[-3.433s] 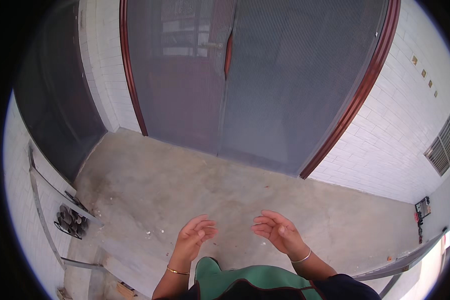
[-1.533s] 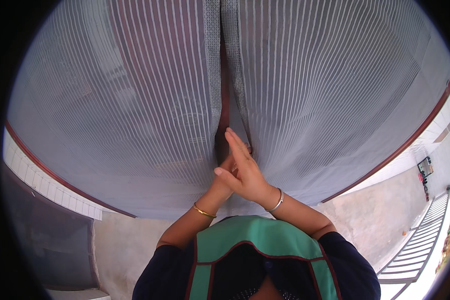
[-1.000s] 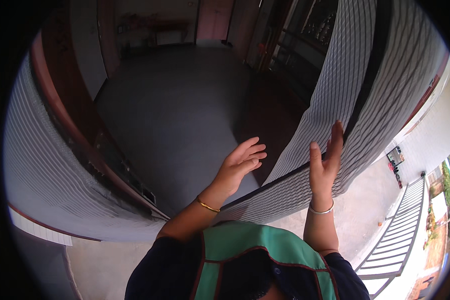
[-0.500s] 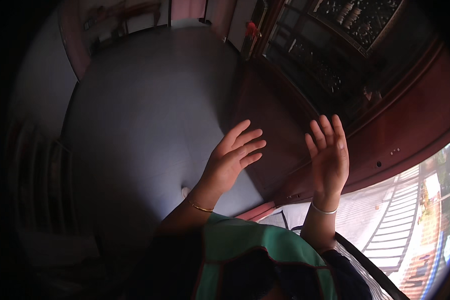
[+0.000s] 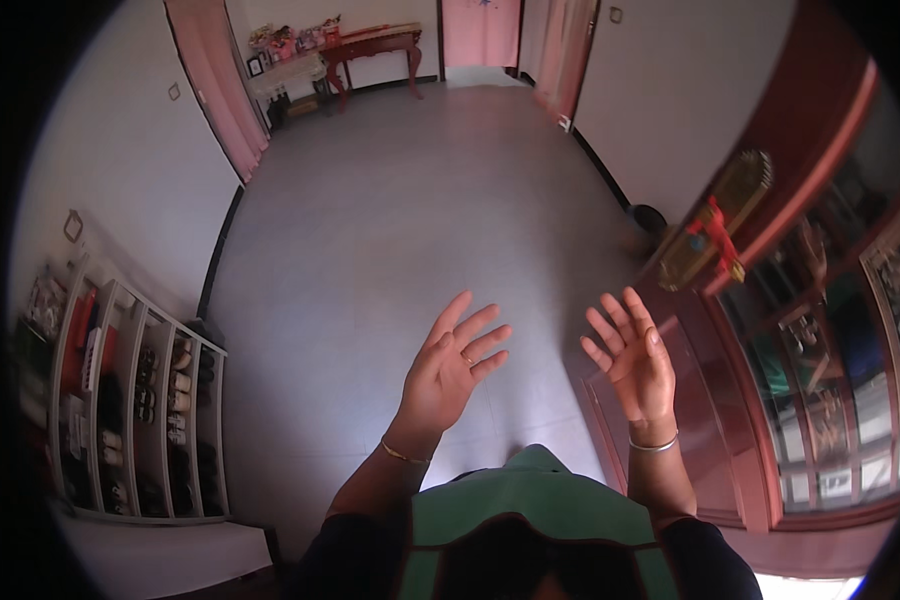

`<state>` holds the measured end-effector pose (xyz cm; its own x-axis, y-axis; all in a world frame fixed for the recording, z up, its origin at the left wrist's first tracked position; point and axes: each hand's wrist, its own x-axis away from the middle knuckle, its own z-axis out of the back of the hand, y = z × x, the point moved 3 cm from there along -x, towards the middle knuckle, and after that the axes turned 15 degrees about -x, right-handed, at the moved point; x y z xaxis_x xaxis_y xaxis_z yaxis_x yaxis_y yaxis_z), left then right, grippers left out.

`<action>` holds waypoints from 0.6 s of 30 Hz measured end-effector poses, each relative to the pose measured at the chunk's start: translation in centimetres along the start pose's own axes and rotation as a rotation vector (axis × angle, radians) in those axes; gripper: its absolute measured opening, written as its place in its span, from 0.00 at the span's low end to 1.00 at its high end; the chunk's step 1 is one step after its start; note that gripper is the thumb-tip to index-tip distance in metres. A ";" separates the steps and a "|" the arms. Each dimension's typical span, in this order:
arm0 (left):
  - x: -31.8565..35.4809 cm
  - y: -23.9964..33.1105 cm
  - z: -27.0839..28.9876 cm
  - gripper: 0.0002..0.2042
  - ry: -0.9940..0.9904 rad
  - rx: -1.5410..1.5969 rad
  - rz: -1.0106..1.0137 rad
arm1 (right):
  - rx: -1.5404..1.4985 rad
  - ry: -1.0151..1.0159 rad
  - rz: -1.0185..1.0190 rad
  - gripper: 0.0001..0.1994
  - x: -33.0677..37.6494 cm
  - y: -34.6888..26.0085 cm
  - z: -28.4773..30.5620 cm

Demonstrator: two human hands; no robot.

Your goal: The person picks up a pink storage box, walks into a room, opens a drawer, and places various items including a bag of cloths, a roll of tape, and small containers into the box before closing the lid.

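Both my hands are raised in front of my body, palms turned partly toward each other, and neither holds anything. My left hand has its fingers spread, with a ring on one finger and a thin gold-coloured bracelet at the wrist. My right hand is also spread, and a silver-coloured bangle circles that wrist. A dark red door with glass panes stands nearest to the right hand, apart from it. Its brass handle plate has a red ribbon tied on.
A grey floor stretches ahead. On the left stands a white shoe rack with several shoes. A red-brown table is at the far wall, beside pink curtains. A dark round container sits by the right wall.
The view has swung from the doorway into the room, bringing the shoe rack and far table into clear sight. The room looks brighter. Both hands stay raised and open, slightly lower in view.
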<state>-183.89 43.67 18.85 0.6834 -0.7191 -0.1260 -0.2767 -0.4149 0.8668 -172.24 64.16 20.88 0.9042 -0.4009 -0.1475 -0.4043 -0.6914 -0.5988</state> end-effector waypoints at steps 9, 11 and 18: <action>-21.8 4.1 15.9 0.27 0.164 -0.112 -0.033 | -0.071 -0.222 -0.144 0.30 -30.7 8.9 1.4; -26.5 6.5 19.1 0.27 0.212 -0.141 -0.079 | -0.056 -0.266 -0.200 0.30 -37.9 10.3 0.2; -39.9 11.2 34.3 0.27 0.420 -0.094 -0.197 | -0.113 -0.393 -0.389 0.29 -62.0 20.0 -3.4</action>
<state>-237.45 48.63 17.06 0.9362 -0.3358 -0.1035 -0.0650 -0.4550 0.8881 -236.88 73.17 20.73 0.9643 0.1352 -0.2278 -0.0237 -0.8125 -0.5825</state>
